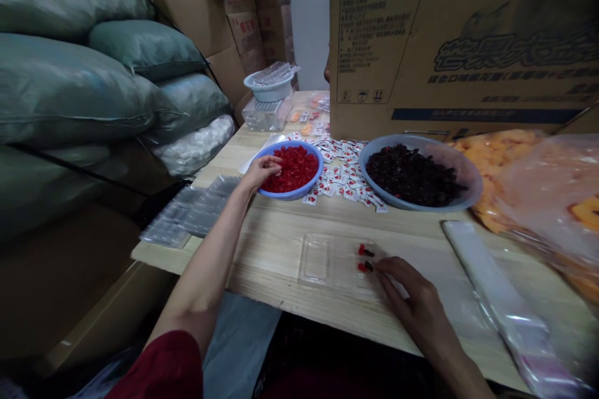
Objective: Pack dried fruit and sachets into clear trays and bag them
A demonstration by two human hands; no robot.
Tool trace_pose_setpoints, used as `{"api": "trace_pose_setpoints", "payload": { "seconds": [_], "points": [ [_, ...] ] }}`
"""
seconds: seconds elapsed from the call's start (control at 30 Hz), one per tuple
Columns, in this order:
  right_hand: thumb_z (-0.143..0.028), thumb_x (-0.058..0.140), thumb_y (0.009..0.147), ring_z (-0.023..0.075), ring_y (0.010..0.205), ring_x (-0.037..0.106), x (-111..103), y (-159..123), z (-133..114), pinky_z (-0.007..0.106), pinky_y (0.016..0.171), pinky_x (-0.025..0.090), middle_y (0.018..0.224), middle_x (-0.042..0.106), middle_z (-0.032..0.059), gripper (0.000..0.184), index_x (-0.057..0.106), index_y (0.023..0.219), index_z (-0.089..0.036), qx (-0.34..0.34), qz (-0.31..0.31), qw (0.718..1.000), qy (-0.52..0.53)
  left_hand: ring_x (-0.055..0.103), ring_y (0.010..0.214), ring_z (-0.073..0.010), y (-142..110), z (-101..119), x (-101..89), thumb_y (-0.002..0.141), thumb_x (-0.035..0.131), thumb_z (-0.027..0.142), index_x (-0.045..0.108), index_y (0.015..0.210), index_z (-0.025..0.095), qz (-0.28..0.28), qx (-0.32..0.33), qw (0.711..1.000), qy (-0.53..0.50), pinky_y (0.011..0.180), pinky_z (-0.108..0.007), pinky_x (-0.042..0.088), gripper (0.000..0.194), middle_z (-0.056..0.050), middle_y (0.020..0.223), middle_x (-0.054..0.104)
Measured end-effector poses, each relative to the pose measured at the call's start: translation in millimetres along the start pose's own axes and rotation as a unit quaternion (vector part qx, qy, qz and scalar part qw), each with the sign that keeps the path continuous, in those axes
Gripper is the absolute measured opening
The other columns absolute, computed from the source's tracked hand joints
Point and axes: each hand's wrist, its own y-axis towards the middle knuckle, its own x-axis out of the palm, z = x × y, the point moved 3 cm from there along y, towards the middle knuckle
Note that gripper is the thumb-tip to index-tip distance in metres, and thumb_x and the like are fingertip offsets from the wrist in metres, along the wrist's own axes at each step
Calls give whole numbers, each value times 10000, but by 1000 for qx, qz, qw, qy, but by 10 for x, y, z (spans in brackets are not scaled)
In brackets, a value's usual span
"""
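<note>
My left hand [263,169] reaches into a blue bowl [312,186] of small red pieces [296,168], fingers curled in a pinch over them; what they hold is hidden. My right hand [408,295] rests on the wooden table [271,243] at the right edge of a clear plastic tray [333,262], fingertips touching a red-and-dark piece [365,267] in it. A second such piece [365,252] lies just above. A grey-blue bowl [470,196] of dark dried fruit [412,174] stands behind the tray.
Small red-and-white sachets [344,177] lie scattered between the bowls. A big printed carton [449,37] stands at the back right, bags of orange dried fruit [538,187] beside it. Clear trays [191,212] are stacked at the left edge. Grey-green sacks [84,87] pile up on the left.
</note>
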Motion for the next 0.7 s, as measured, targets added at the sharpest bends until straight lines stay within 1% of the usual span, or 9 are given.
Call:
{"api": "trace_pose_setpoints", "payload": {
  "seconds": [0.1, 0.2, 0.27, 0.33, 0.4, 0.47, 0.57, 0.63, 0.7],
  "points": [
    [-275, 508, 986, 232, 970, 673, -20, 4, 21, 373, 838, 586, 1043, 679, 83, 182, 671, 1063, -251, 8, -1, 1000, 6, 652, 620, -171, 45, -47, -50, 660, 787, 377, 669, 887, 140, 19, -10, 999, 31, 673, -335, 541, 349, -36, 689, 687],
    [-273, 522, 980, 223, 941, 676, -21, -46, 93, 347, 782, 593, 1008, 681, 76, 169, 676, 1046, -249, 15, -3, 1000, 1, 622, 570, -184, 110, -92, -50, 635, 789, 316, 671, 771, 161, 27, -14, 996, 90, 642, -342, 506, 238, -22, 623, 656],
    [-275, 523, 978, 222, 926, 678, -13, -73, 123, 341, 757, 593, 987, 684, 76, 171, 681, 1034, -243, 19, -3, 1000, -2, 619, 610, -197, 158, -99, 13, 585, 802, 230, 677, 710, 179, 17, -8, 992, 128, 686, -345, 490, 183, -17, 621, 650],
    [-288, 521, 976, 227, 921, 683, -10, -85, 129, 351, 760, 598, 985, 689, 79, 181, 687, 1028, -241, 28, 0, 1000, -1, 616, 684, -211, 200, -94, 109, 519, 810, 144, 671, 652, 197, 7, 0, 987, 159, 744, -339, 476, 199, -16, 645, 655],
    [-306, 521, 974, 233, 916, 689, -19, -93, 129, 359, 757, 607, 996, 694, 81, 191, 693, 1032, -246, 41, 1, 999, 5, 608, 731, -220, 231, -88, 192, 499, 809, 113, 650, 607, 205, 3, 5, 984, 180, 772, -332, 464, 213, -19, 655, 651],
    [-325, 524, 970, 238, 906, 693, -46, -116, 147, 356, 728, 613, 1006, 695, 82, 195, 697, 1027, -255, 58, 7, 998, 11, 599, 730, -220, 246, -86, 221, 548, 809, 155, 630, 591, 204, 7, 9, 981, 193, 765, -331, 457, 191, -22, 644, 635],
    [-345, 535, 963, 244, 907, 687, -102, -185, 212, 339, 686, 609, 1018, 689, 82, 187, 696, 1008, -260, 85, 16, 996, 14, 592, 681, -195, 209, -44, 155, 654, 784, 244, 626, 632, 187, 19, 15, 981, 195, 724, -323, 458, 169, -29, 690, 633],
    [-344, 532, 967, 239, 910, 676, -124, -233, 251, 334, 703, 599, 1015, 682, 75, 181, 689, 1001, -261, 108, 9, 994, 18, 584, 630, -168, 92, 60, 121, 710, 754, 282, 630, 693, 174, 23, 18, 982, 185, 679, -307, 461, 165, -27, 733, 638],
    [-331, 520, 977, 231, 921, 661, -122, -260, 254, 339, 759, 582, 1014, 674, 67, 178, 681, 1006, -259, 128, -4, 991, 27, 579, 601, -152, -145, 260, 197, 759, 725, 317, 639, 782, 168, 13, 39, 988, 152, 635, -287, 458, 174, -13, 728, 633]
  ]
}}
